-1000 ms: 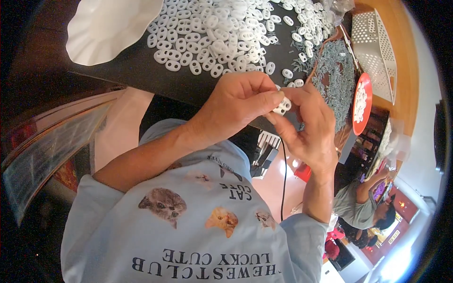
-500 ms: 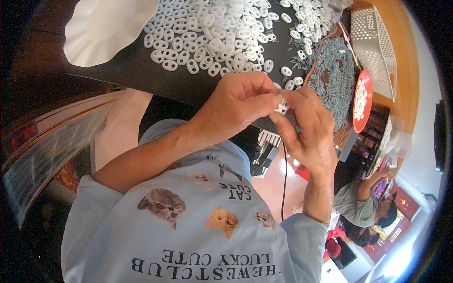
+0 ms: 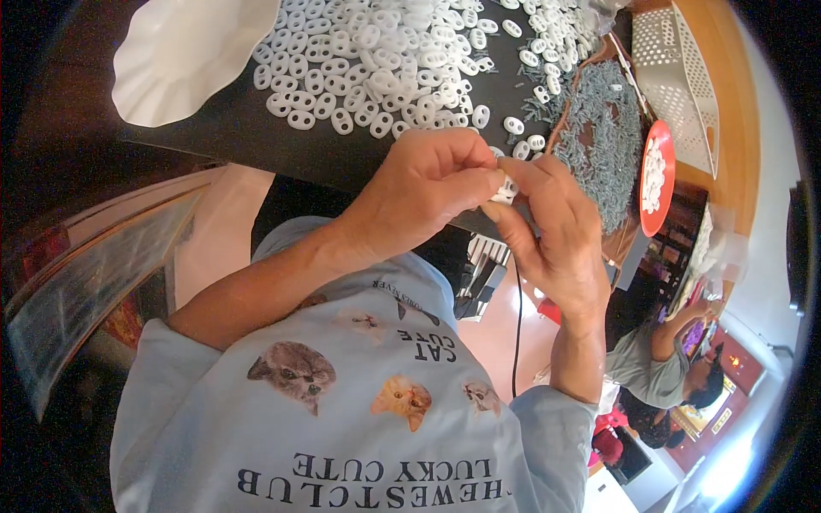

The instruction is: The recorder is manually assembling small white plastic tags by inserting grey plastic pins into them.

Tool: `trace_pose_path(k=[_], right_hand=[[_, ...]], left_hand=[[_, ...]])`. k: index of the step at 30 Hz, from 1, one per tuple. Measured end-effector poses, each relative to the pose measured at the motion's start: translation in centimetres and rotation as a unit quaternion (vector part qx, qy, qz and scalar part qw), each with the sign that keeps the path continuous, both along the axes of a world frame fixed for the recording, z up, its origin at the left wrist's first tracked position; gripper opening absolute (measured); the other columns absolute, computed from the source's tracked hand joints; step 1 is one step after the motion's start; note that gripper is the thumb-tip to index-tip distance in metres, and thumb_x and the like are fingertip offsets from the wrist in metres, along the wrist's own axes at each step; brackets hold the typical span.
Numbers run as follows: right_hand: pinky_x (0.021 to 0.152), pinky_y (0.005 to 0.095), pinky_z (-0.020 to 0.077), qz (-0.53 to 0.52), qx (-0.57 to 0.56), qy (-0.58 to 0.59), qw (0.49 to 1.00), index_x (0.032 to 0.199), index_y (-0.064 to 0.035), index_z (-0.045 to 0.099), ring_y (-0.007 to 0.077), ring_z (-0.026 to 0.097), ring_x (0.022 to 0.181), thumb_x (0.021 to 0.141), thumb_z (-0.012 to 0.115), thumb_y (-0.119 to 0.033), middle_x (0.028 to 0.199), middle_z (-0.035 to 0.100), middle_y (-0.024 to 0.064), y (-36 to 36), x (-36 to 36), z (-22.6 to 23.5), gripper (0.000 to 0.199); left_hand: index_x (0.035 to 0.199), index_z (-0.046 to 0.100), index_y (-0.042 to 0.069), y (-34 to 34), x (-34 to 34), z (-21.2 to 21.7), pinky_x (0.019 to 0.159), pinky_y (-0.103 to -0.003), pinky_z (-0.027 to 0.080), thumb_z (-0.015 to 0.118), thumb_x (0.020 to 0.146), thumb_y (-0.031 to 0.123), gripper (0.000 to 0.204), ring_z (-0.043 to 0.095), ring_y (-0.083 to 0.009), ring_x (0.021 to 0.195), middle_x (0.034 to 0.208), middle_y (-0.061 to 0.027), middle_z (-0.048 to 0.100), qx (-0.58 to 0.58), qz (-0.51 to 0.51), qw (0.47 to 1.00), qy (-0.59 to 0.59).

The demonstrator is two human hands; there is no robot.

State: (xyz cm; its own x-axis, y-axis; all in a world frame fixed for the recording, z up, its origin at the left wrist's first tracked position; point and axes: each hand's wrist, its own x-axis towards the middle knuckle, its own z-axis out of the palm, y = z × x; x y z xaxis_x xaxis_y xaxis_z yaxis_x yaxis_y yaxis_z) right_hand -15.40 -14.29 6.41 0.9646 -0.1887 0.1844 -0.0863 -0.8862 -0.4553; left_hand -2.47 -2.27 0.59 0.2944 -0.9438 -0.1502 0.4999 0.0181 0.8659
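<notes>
Between my two hands is a small white oval plastic piece with two holes (image 3: pixel 508 190), partly covered by fingertips. My left hand (image 3: pixel 432 184) pinches it with thumb and forefinger from the left. From the right, my right hand (image 3: pixel 560 235) closes its thumb and fingers on the same piece. Just beyond them, a large pile of similar white two-hole pieces (image 3: pixel 338 81) covers part of the dark table (image 3: pixel 299 154). To the right of the pile lies a heap of small grey-blue plastic parts (image 3: pixel 611 145).
A white wavy-edged dish (image 3: pixel 188 64) stands at the far left of the table. On the right are a red plate (image 3: pixel 669 175) with white pieces on it and a white perforated basket (image 3: pixel 663 85). Another person in a grey-green top (image 3: pixel 641 372) is farther right.
Both hands keep their grip on the white piece, with only slight finger shifts. The view has moved a little, so the table things appear slightly higher and farther left.
</notes>
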Motion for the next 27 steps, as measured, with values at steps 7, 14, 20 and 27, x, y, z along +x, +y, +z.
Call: trace_pose_path(k=[7,14,20,27], right_hand=[[0.056,0.0373,0.0473,-0.018,-0.057,0.005,0.998,0.106,-0.0005,0.058,0.0293,0.058,0.067,0.078,0.074,-0.019,0.085,0.055,0.014,0.5,0.0,0.4,0.037],[0.055,0.0411,0.0457,0.037,-0.078,0.081,0.993,0.095,0.0002,0.053,0.0346,0.056,0.066,0.086,0.065,-0.021,0.08,0.051,0.0148,0.0,0.3,0.1,0.026],[0.056,0.0435,0.0437,0.063,-0.027,0.075,0.995,0.091,0.0013,0.049,0.0373,0.053,0.066,0.09,0.06,-0.024,0.08,0.05,0.0167,0.0,0.2,-1.0,0.028],[0.05,0.0398,0.046,0.082,-0.05,0.017,0.995,0.082,-0.0005,0.049,0.0313,0.057,0.06,0.082,0.069,-0.023,0.074,0.048,0.0136,-0.2,0.1,-1.9,0.031]], left_hand=[[0.083,0.061,0.005,0.2,0.3,0.8,0.045,-0.019,0.027,0.06,0.09,0.018,0.015,0.039,-0.0006,0.051,0.06,0.0065,0.048,0.019,-0.02,1.0,0.005],[0.081,0.058,0.005,0.3,0.3,0.4,0.049,-0.019,0.029,0.053,0.09,0.018,0.016,0.038,-0.0012,0.056,0.062,0.0069,0.043,0.008,-0.05,0.998,-0.026],[0.074,0.048,-0.002,0.1,-0.5,-1.0,0.056,-0.031,0.037,0.048,0.088,0.012,0.02,0.044,-0.0119,0.06,0.062,-0.0072,0.043,-0.047,-0.009,0.993,-0.109],[0.076,0.046,-0.001,0.2,-0.3,-0.8,0.059,-0.03,0.036,0.045,0.088,0.014,0.019,0.043,-0.0136,0.064,0.067,-0.0062,0.043,-0.029,-0.045,0.989,-0.135]])
